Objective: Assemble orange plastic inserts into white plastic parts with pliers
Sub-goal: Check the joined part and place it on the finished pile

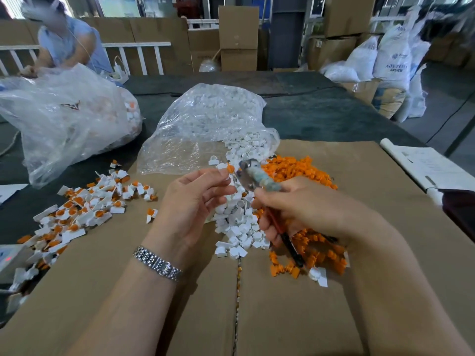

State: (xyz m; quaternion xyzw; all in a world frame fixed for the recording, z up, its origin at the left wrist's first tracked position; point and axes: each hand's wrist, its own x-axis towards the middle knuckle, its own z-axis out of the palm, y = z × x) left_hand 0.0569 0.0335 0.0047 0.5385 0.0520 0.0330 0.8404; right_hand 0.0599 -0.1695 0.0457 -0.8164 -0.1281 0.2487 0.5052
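- I see the left hand (195,199) pinching a white part with an orange insert (227,168) between thumb and fingertips, held up just above the middle of the cardboard sheet (347,181).
- My right hand (303,209) has its fingers curled round the red and black handles of the pliers (250,176); the tape-wrapped metal head points toward 11 o'clock and sits just beside the held piece, at its 3 o'clock. I cannot tell whether the tool's jaws touch it.
- Under both hands a heap of loose white parts (239,227) runs from 12 o'clock down to the centre, spilling from a clear plastic bag (205,124) at 12 o'clock.
- A pile of orange inserts (293,168) lies at 1 o'clock of the hands and continues beneath the right wrist toward 4 o'clock.
- Finished pieces (84,206), white with orange showing, are scattered at 9 o'clock across the cardboard's left edge.
- A metal watch band (156,263) wraps the left wrist.
- A second, larger clear bag (64,116) sits at 10 o'clock, with another person (66,44) behind it, hands on it.
- White paper sheets (424,165) lie at 3 o'clock.
- Cardboard boxes (237,37) and white sacks (385,57) stand beyond the dark table (321,114).
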